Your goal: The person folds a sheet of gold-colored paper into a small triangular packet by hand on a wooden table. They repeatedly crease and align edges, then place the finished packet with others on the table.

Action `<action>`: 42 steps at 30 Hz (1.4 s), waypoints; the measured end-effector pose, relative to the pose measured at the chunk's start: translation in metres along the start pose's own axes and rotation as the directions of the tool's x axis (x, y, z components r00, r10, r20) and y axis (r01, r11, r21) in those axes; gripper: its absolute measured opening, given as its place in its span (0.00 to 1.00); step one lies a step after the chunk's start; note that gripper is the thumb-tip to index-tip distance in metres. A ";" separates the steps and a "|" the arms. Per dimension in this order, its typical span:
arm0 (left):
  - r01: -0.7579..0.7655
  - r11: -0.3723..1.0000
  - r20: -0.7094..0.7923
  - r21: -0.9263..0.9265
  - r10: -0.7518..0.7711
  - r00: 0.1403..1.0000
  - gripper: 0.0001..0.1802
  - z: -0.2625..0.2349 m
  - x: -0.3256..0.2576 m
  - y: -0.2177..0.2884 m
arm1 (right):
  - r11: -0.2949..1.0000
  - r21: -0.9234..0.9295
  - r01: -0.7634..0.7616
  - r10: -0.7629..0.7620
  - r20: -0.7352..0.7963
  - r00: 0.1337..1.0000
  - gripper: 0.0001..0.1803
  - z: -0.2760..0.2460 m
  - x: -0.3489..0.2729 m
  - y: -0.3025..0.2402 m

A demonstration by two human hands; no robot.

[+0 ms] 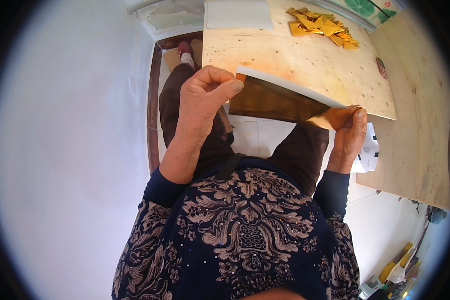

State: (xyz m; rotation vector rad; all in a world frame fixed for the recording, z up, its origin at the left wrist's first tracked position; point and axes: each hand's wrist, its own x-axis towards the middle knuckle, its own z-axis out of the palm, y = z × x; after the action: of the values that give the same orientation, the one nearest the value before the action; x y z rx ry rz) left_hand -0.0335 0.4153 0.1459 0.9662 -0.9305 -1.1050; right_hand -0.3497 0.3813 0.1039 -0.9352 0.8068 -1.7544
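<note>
A sheet of gold foil paper [280, 102] is stretched between my two hands over the near edge of the wooden table. Its shiny gold face is toward me, and a white strip of its back shows along the top edge. My left hand [205, 95] pinches the sheet's left corner between thumb and fingers. At the right end, my right hand [352, 130] grips the other corner, its thumb on the foil. The sheet is held up in the air above my lap.
A pile of folded gold paper pieces [325, 27] lies at the table's far right. White paper [239, 14] rests at the far left of the wooden table [265, 47]. A small red and dark object [381, 68] sits near the right edge, beside a wooden panel [420, 100].
</note>
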 end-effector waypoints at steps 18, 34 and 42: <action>-0.046 0.999 -0.051 0.009 0.046 0.998 0.07 0.002 -0.006 -0.003 | 1.000 -0.010 -0.001 0.001 -0.007 1.000 0.07 -0.002 -0.001 0.007; -0.170 0.951 -0.009 0.257 0.179 0.984 0.06 -0.002 -0.011 -0.007 | 1.000 -0.015 -0.014 0.014 0.018 1.000 0.08 -0.006 -0.001 0.011; -0.407 0.702 0.069 0.584 0.457 0.887 0.05 -0.002 -0.007 -0.010 | 1.000 -0.029 0.006 -0.006 0.018 1.000 0.08 -0.004 -0.001 0.010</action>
State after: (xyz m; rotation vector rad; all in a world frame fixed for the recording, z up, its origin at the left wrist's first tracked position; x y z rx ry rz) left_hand -0.0360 0.4208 0.1346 1.1912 -1.3910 -0.3568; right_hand -0.3487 0.3797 0.0929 -0.9725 0.8204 -1.7408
